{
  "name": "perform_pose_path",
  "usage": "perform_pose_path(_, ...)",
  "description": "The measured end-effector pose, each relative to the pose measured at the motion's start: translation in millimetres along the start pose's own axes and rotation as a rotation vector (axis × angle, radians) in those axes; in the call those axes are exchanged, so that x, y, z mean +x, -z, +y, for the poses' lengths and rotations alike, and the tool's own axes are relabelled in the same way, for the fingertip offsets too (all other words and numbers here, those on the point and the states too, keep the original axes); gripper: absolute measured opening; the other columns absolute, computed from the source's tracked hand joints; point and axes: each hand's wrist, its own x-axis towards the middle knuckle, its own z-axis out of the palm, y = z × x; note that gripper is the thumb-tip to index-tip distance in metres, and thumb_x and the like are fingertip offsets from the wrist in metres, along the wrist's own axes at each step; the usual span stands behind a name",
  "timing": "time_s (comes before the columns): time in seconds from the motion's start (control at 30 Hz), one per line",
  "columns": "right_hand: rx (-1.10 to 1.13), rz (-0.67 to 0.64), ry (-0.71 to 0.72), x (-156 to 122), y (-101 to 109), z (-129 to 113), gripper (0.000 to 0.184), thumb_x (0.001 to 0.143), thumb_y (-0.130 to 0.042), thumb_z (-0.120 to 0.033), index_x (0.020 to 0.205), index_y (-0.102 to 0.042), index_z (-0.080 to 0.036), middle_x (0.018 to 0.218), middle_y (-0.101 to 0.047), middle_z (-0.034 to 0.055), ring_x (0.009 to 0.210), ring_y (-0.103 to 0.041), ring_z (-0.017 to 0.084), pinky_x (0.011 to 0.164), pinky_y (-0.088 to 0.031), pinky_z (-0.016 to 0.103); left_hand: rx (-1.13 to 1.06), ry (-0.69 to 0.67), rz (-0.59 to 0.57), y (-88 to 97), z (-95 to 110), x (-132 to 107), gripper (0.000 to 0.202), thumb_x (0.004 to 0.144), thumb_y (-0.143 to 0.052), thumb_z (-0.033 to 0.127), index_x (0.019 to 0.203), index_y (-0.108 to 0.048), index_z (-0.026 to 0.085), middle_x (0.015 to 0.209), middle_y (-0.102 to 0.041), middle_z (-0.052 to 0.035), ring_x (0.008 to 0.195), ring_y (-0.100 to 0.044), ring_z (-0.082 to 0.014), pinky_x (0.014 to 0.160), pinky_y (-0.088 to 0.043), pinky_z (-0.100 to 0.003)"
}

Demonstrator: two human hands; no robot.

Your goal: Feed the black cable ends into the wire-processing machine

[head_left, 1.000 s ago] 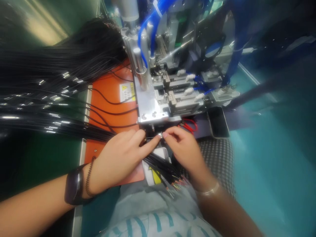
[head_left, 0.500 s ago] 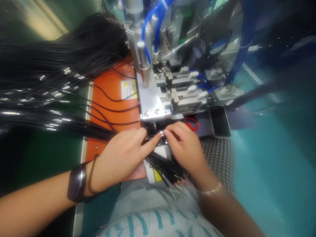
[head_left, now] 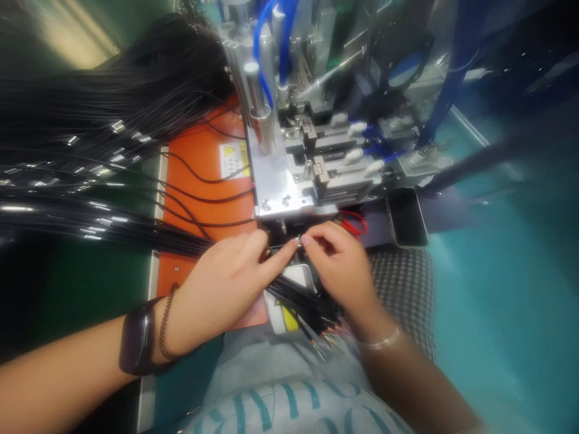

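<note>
Head view: black cables (head_left: 302, 298) pass under the left hand (head_left: 224, 283), its grip unclear, index fingertip (head_left: 294, 245) touching a small metal piece (head_left: 299, 241) pinched by the right hand (head_left: 341, 265). Just beyond, a metal machine (head_left: 277, 181) blocks the way; orange base (head_left: 187, 141) ends leftward, teal floor (head_left: 497, 289) opens rightward.

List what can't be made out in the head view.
Small metal part: head view, too small, partly covered by the left hand and right hand.
Black cables: head view, one stretch hidden beneath the left hand; leftward run cut off by the picture's edge.
Upper warning label: head view, print too small and blurred to read.
</note>
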Motion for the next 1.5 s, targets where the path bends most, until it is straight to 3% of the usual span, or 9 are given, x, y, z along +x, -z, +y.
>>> perform_pose_path(0.13, -0.049, 0.024, 0.075, 0, 1, -2, 0.013, 0.085, -0.055, -0.018, 0.074, -0.06, -0.021, 0.074, -0.06, 0.0002, 0.073, -0.056, 0.015, 0.067, -0.043, 0.027, -0.001, -0.012, 0.009, -1.4, -1, 0, 0.071, 0.072, -0.051, 0.014, 0.14, -0.031, 0.024, 0.088, -0.047, -0.0068, 0.065, -0.047, -0.0183, 0.053, -0.036, -0.028)
perform_pose_path(0.33, -0.01, 0.009, 0.068, 0, 2, 4, 0.011, 0.084, -0.055, -0.018, 0.075, -0.061, -0.021, 0.075, -0.061, 0.0, 0.073, -0.056, 0.015, 0.067, -0.044, 0.027, 0.009, 0.0, -0.01, -1.6, 0, 0, 0.071, 0.073, -0.051, 0.014, 0.14, -0.029, 0.025, 0.089, -0.048, -0.007, 0.066, -0.05, -0.0187, 0.054, -0.038, -0.027)
perform_pose_path(0.5, 0.033, -0.007, -0.014, 0, 0, 5, 0.012, 0.084, -0.054, -0.021, 0.073, -0.06, -0.02, 0.073, -0.06, -0.0003, 0.068, -0.053, 0.014, 0.063, -0.042, 0.026, -0.005, 0.036, -0.081, 3.2, 4, 2, 0.074, 0.073, -0.052, 0.012, 0.141, -0.025, 0.026, 0.094, -0.047, -0.0075, 0.07, -0.052, -0.0187, 0.057, -0.041, -0.028)
perform_pose_path(0.67, 0.237, -0.075, -0.215, 3, -6, 9, 0.011, 0.08, -0.056, -0.025, 0.071, -0.057, -0.019, 0.065, -0.054, -0.0029, 0.06, -0.05, 0.012, 0.055, -0.04, 0.023, 0.005, 0.045, -0.109, 9.1, 5, 6, 0.073, 0.075, -0.051, 0.009, 0.141, -0.026, 0.029, 0.095, -0.048, -0.0068, 0.068, -0.051, -0.0178, 0.055, -0.041, -0.027)
perform_pose_path(0.8, 0.339, -0.077, -0.25, 4, -6, 12, 0.009, 0.079, -0.058, -0.027, 0.08, -0.061, -0.02, 0.073, -0.059, -0.0012, 0.066, -0.053, 0.013, 0.06, -0.044, 0.024, -0.003, 0.007, -0.001, 9.8, 1, 6, 0.052, 0.082, -0.044, 0.009, 0.132, -0.041, 0.023, 0.092, -0.053, -0.007, 0.072, -0.053, -0.0187, 0.057, -0.043, -0.028)
perform_pose_path(0.9, 0.299, -0.058, -0.189, 4, -3, 10, 0.013, 0.08, -0.06, -0.029, 0.088, -0.065, -0.021, 0.082, -0.063, 0.001, 0.073, -0.057, 0.014, 0.064, -0.046, 0.025, -0.014, -0.002, 0.129, 8.8, -2, 3, 0.03, 0.087, -0.037, 0.01, 0.109, -0.057, 0.014, 0.087, -0.058, -0.0082, 0.074, -0.054, -0.0189, 0.061, -0.045, -0.03)
perform_pose_path(1.0, 0.235, -0.04, -0.146, 5, 0, 8, 0.012, 0.08, -0.061, -0.031, 0.083, -0.065, -0.021, 0.081, -0.065, 0.0018, 0.073, -0.058, 0.015, 0.064, -0.046, 0.026, -0.014, 0.029, 0.178, 8.8, -2, 2, 0.027, 0.087, -0.036, 0.007, 0.094, -0.061, 0.012, 0.087, -0.06, -0.0099, 0.078, -0.056, -0.0198, 0.063, -0.047, -0.031)
perform_pose_path(1.37, 0.073, 0.016, -0.163, 2, -2, -10, 0.01, 0.081, -0.057, -0.026, 0.074, -0.06, -0.02, 0.062, -0.051, -0.0035, 0.055, -0.045, 0.011, 0.051, -0.037, 0.021, -0.002, 0.015, 0.245, 11.3, 2, 2, 0.02, 0.086, -0.043, 0.01, 0.094, -0.062, 0.009, 0.083, -0.061, -0.0108, 0.074, -0.058, -0.0241, 0.057, -0.048, -0.034)
perform_pose_path(1.5, 0.067, -0.01, -0.238, 3, -2, -5, 0.011, 0.08, -0.057, -0.027, 0.072, -0.058, -0.02, 0.063, -0.05, -0.0029, 0.056, -0.044, 0.011, 0.05, -0.035, 0.021, -0.009, 0.045, 0.206, 11.6, 6, 2, 0.019, 0.084, -0.045, 0.009, 0.093, -0.061, 0.01, 0.079, -0.059, -0.0089, 0.07, -0.056, -0.0233, 0.055, -0.047, -0.034)
